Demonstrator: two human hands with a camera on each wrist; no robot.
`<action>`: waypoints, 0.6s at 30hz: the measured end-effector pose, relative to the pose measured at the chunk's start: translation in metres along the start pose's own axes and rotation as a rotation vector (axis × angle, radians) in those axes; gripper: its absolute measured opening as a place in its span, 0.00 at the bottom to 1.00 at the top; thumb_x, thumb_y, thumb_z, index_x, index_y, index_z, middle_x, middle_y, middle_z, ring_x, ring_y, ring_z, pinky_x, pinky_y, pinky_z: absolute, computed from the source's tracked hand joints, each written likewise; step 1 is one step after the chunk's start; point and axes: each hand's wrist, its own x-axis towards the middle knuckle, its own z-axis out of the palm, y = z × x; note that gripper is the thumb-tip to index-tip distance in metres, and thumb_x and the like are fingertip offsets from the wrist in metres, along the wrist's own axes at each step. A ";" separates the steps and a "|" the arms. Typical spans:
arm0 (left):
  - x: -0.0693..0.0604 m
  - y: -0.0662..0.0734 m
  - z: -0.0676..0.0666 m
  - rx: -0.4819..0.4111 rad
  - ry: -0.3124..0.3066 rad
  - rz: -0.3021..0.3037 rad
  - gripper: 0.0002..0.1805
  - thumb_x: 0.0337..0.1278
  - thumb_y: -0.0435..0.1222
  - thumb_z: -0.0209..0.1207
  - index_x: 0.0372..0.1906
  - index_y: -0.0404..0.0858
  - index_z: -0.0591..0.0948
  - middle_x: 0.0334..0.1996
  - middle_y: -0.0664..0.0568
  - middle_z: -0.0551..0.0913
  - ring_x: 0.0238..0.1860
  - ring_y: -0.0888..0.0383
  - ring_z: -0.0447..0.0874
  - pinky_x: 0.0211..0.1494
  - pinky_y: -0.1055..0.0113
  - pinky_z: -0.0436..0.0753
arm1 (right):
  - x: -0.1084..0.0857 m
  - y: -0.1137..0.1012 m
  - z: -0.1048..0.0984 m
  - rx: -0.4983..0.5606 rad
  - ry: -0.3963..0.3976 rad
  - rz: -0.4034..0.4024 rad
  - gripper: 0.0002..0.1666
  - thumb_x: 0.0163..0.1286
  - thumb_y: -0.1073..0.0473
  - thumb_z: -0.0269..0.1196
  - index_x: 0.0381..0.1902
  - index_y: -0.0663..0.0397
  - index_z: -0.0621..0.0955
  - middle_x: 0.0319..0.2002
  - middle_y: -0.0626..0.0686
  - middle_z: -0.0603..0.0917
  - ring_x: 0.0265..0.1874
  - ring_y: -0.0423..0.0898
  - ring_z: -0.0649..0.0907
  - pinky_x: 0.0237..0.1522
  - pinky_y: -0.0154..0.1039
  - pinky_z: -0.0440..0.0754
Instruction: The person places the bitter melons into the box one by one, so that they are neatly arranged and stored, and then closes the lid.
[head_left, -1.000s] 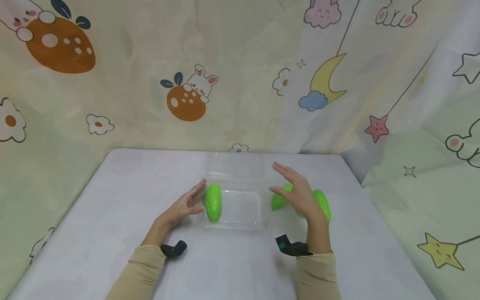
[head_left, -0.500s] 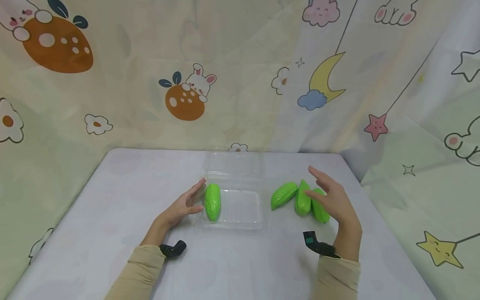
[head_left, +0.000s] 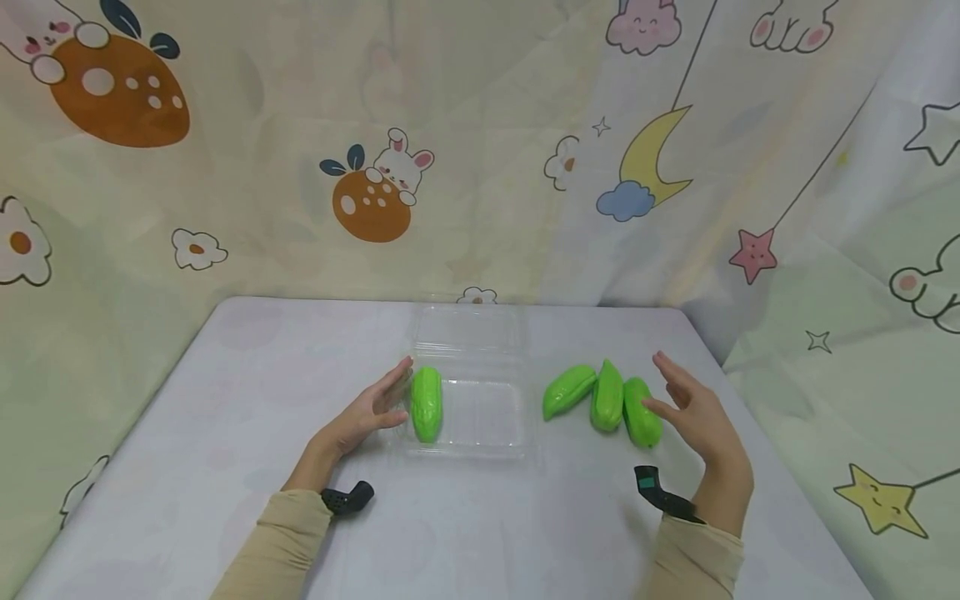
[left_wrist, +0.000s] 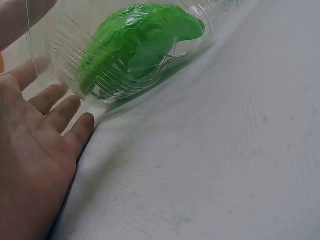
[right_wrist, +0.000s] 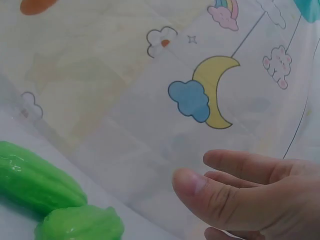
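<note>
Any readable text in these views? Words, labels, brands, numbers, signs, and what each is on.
None readable.
Green pieces, clear box: no lettering visible.
Backdrop: drawings only.
Left wrist device, right wrist device: too small to tell whether anything is printed.

In front of me the clear plastic box (head_left: pixel 480 417) lies unfolded, its lid (head_left: pixel 468 331) on the far side. Along its left wall, just beside my left hand (head_left: pixel 371 412), 1 glossy green vegetable (head_left: pixel 427 406) lies lengthwise. To the right of the box, 3 more lie close together in a row: the leftmost vegetable (head_left: pixel 568 392) slanted, the middle vegetable (head_left: pixel 607 400) with its tapered tip away from me, the rightmost vegetable (head_left: pixel 642 417) nearest my right hand (head_left: pixel 693 421).
</note>
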 end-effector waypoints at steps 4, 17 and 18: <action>0.001 0.001 0.000 0.000 0.000 -0.004 0.50 0.54 0.39 0.63 0.76 0.53 0.46 0.77 0.55 0.40 0.77 0.49 0.34 0.76 0.47 0.40 | 0.001 0.011 0.002 0.025 -0.021 0.056 0.47 0.64 0.49 0.64 0.74 0.32 0.51 0.76 0.48 0.50 0.70 0.60 0.62 0.64 0.43 0.65; -0.001 0.000 0.000 -0.019 -0.011 0.009 0.49 0.56 0.37 0.62 0.76 0.52 0.45 0.77 0.55 0.39 0.77 0.49 0.33 0.77 0.48 0.39 | -0.005 0.052 0.011 0.095 -0.090 0.181 0.54 0.63 0.45 0.64 0.75 0.34 0.43 0.75 0.61 0.49 0.70 0.68 0.56 0.67 0.63 0.58; -0.001 0.000 0.000 -0.021 -0.011 0.010 0.49 0.56 0.38 0.62 0.76 0.52 0.45 0.77 0.55 0.39 0.77 0.49 0.33 0.76 0.47 0.39 | -0.005 0.055 0.012 0.097 -0.097 0.181 0.54 0.63 0.45 0.64 0.76 0.36 0.42 0.75 0.63 0.49 0.70 0.69 0.56 0.67 0.64 0.58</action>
